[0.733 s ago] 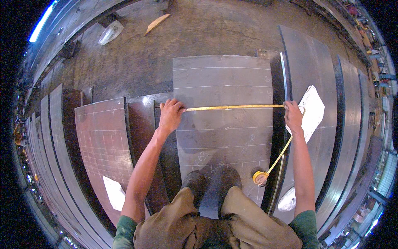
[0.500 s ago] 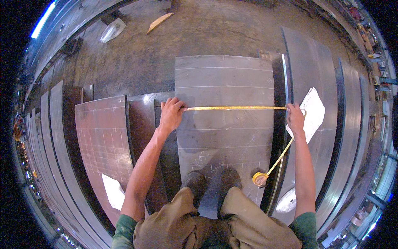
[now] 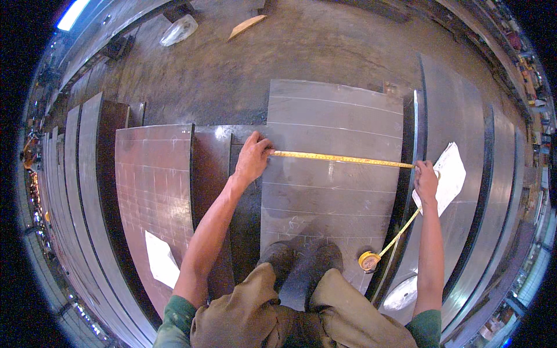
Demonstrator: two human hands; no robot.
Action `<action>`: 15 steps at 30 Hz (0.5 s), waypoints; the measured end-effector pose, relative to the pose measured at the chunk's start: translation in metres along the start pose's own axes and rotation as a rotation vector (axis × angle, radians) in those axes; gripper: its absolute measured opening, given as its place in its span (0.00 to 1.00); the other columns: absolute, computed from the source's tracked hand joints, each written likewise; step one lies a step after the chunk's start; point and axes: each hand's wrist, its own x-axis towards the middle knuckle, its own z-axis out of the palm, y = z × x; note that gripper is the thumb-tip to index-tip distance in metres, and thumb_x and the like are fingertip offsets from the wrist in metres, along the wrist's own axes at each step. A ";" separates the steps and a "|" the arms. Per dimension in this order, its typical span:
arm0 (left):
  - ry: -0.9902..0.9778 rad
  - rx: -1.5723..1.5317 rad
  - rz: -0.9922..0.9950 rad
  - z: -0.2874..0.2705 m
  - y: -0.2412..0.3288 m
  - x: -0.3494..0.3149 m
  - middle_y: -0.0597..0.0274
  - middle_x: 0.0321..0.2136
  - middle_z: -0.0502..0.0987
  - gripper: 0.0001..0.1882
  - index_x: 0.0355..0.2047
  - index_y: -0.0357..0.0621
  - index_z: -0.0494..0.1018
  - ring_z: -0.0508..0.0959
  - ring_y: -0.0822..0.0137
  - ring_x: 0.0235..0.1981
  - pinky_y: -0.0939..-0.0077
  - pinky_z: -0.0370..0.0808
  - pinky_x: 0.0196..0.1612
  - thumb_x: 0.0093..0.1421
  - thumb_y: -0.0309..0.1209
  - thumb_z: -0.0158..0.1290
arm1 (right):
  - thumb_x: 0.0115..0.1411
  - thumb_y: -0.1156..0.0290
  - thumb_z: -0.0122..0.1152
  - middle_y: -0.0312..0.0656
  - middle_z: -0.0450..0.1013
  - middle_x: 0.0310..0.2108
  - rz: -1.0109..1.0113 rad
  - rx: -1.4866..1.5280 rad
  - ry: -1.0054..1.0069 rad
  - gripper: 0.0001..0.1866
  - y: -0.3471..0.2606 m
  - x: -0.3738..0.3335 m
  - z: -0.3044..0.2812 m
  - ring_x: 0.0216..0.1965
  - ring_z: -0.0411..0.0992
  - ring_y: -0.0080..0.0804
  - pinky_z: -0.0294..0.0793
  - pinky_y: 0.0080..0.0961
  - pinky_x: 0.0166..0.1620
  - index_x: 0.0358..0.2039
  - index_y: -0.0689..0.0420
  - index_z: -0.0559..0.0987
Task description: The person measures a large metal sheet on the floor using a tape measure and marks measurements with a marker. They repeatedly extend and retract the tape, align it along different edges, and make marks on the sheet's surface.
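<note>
A yellow tape measure (image 3: 342,158) stretches taut across a grey metal plate (image 3: 325,200) that is ruled with pale cross lines. Its end is pinched in my left hand (image 3: 253,158), at the plate's left edge. Past the right edge, over a dark gap, my right hand (image 3: 426,181) grips the blade farther along. From there the blade folds back to the round yellow case (image 3: 368,261), which rests on the plate near my right foot. White papers (image 3: 451,178) lie beside and partly behind my right hand. What my fingertips press against is hidden.
Reddish plate with a grid of lines (image 3: 154,191) at left, bearing a white sheet (image 3: 161,259). More long plates stand on both sides with dark gaps between them. A whitish oval piece (image 3: 401,293) lies at lower right. On the far floor are a wood piece (image 3: 247,26) and crumpled clear plastic (image 3: 178,31).
The whole view has shifted and tilted slightly, so the plates and hands appear farther right. Both hands keep their hold on the stretched tape measure.
</note>
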 end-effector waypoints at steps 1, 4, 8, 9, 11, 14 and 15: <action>-0.016 -0.034 -0.026 -0.003 0.002 0.001 0.51 0.36 0.71 0.07 0.35 0.40 0.78 0.74 0.48 0.39 0.57 0.72 0.43 0.55 0.27 0.60 | 0.64 0.74 0.51 0.43 0.70 0.35 -0.022 -0.063 0.016 0.06 -0.004 0.000 -0.006 0.31 0.72 0.43 0.70 0.34 0.31 0.39 0.53 0.76; -0.022 -0.087 -0.080 -0.005 0.006 0.000 0.51 0.37 0.70 0.07 0.35 0.39 0.77 0.75 0.47 0.38 0.56 0.73 0.42 0.55 0.25 0.60 | 0.64 0.74 0.51 0.44 0.70 0.36 -0.097 -0.134 0.097 0.06 -0.004 -0.001 -0.007 0.34 0.74 0.46 0.70 0.37 0.32 0.40 0.52 0.76; 0.000 -0.049 -0.079 -0.003 0.006 0.001 0.51 0.37 0.71 0.08 0.35 0.40 0.77 0.75 0.47 0.38 0.57 0.74 0.42 0.54 0.24 0.61 | 0.63 0.74 0.53 0.46 0.69 0.39 -0.024 -0.095 0.017 0.08 -0.004 0.000 -0.007 0.39 0.74 0.49 0.72 0.39 0.37 0.42 0.52 0.76; 0.008 -0.055 -0.064 -0.002 0.006 0.001 0.51 0.37 0.71 0.07 0.35 0.40 0.77 0.75 0.47 0.38 0.57 0.74 0.42 0.54 0.24 0.61 | 0.63 0.74 0.54 0.45 0.69 0.40 -0.026 -0.098 0.022 0.08 -0.002 0.000 -0.009 0.38 0.73 0.49 0.72 0.40 0.38 0.42 0.52 0.76; 0.025 -0.058 -0.044 -0.002 0.004 -0.001 0.50 0.37 0.70 0.07 0.35 0.41 0.77 0.75 0.47 0.39 0.56 0.74 0.42 0.55 0.24 0.61 | 0.63 0.73 0.54 0.45 0.69 0.42 -0.037 -0.094 0.029 0.08 -0.004 -0.002 -0.009 0.38 0.73 0.49 0.73 0.41 0.39 0.42 0.52 0.76; 0.018 -0.082 -0.088 0.001 0.001 -0.004 0.50 0.39 0.70 0.07 0.36 0.41 0.76 0.75 0.46 0.40 0.55 0.74 0.43 0.56 0.24 0.60 | 0.64 0.71 0.56 0.46 0.69 0.45 -0.055 -0.056 0.166 0.08 -0.015 -0.007 -0.010 0.38 0.74 0.49 0.73 0.42 0.40 0.43 0.53 0.76; 0.011 -0.072 -0.086 0.001 -0.001 -0.005 0.49 0.39 0.70 0.07 0.36 0.41 0.76 0.74 0.45 0.41 0.55 0.74 0.44 0.56 0.25 0.59 | 0.64 0.71 0.56 0.46 0.69 0.44 -0.066 -0.071 0.191 0.08 -0.019 -0.009 -0.012 0.38 0.74 0.48 0.73 0.42 0.40 0.43 0.53 0.76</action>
